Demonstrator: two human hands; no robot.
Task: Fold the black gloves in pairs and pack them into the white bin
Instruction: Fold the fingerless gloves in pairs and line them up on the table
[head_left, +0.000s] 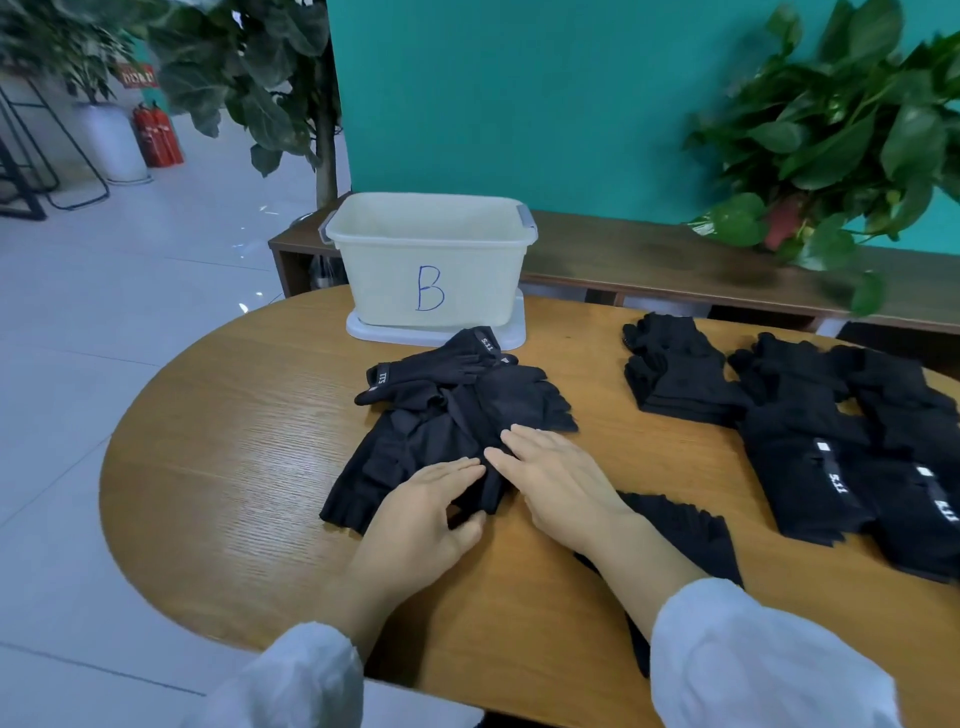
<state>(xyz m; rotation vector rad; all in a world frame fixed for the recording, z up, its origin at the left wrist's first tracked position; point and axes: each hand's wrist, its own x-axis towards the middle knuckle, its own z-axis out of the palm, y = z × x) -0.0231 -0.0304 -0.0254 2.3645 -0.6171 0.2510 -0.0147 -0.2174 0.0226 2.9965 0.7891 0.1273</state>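
Note:
A loose pile of black gloves lies in the middle of the wooden table. My left hand rests on the pile's near edge, thumb and fingers pinching a fold of glove. My right hand lies flat and open on the pile beside it, fingers pointing away. The white bin, marked with a blue B, stands on its lid just behind the pile. Its visible inside shows no gloves. Another black glove lies under my right forearm.
Stacks of black gloves cover the right side of the table. A low wooden shelf runs behind the table against a teal wall. A leafy plant hangs over the shelf at right. The table's rounded edge drops to tiled floor at left.

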